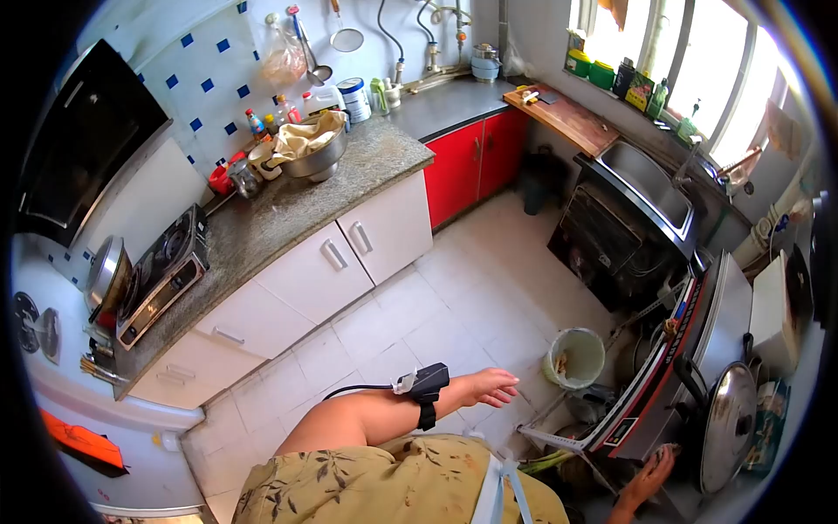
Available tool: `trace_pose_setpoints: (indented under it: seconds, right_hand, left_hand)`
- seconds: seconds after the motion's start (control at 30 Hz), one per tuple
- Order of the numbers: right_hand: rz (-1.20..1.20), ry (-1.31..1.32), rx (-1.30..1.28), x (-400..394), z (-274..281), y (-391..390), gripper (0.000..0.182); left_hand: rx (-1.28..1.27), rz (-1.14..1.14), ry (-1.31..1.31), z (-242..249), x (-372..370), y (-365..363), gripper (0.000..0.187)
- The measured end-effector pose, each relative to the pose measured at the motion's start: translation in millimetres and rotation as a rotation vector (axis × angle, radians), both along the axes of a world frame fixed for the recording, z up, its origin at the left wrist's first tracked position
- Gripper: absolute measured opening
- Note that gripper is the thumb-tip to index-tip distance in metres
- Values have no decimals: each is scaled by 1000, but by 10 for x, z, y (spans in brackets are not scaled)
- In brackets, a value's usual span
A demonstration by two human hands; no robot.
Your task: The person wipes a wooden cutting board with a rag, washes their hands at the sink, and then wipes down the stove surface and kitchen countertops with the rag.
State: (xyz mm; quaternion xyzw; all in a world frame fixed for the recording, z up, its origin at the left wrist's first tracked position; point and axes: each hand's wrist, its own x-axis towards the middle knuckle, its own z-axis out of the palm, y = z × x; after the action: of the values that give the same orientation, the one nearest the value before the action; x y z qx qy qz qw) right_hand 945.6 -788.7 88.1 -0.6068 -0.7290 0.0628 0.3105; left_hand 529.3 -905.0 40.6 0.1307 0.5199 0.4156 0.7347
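My left hand (493, 387) hangs over the tiled floor with its fingers stretched out and nothing in it. A black device (428, 384) with a cable is strapped to that wrist. A pale green bucket (576, 356) stands on the floor just to the right of it. My right hand (650, 476) is low at the bottom right, fingers apart, resting at the front edge of a steel counter (663, 367). A steel pot lid (729, 424) lies on that counter close to it. My patterned yellow shirt fills the bottom of the view.
A granite worktop (288, 205) on the left carries a gas stove (161, 271) and a steel bowl holding cloth (310, 148). White cabinets (349, 253) and red cabinets (476, 157) stand below. On the right sit a steel sink (650, 179) and a wooden board (567, 118).
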Motion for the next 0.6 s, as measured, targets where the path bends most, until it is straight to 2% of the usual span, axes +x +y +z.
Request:
trace_pose_setpoints:
  seconds: [0.13, 0.23, 0.3, 0.37, 0.4, 0.47, 0.57, 0.6]
  right_hand:
    - [-39, -39, 87, -99, 13, -81, 27]
    - [-66, -70, 155, -76, -102, -57, 26]
    - [-88, -85, 176, -38, -200, 30, 26]
    - [-232, -54, 134, -23, -274, 122, 26]
    - [-213, -52, 144, -26, -285, 160, 26]
    - [-303, -135, 95, -48, -244, 178, 27]
    - [-86, -118, 188, -841, 601, -541, 28]
    - [-39, -60, 387, -976, 610, -613, 25]
  left_hand:
    - [49, 10, -22, -20, -12, -61, 42]
    - [77, -17, -23, -20, -116, -244, 45]
    - [97, -4, -33, -76, -263, -452, 44]
    - [77, 31, 1, -75, -468, -736, 43]
    - [72, 75, 8, -181, -575, -875, 43]
    - [55, 156, 9, -153, -818, -1214, 44]
    - [24, 313, -13, -242, -1166, -1760, 42]
    - [13, 368, -15, -263, -1276, -1928, 40]
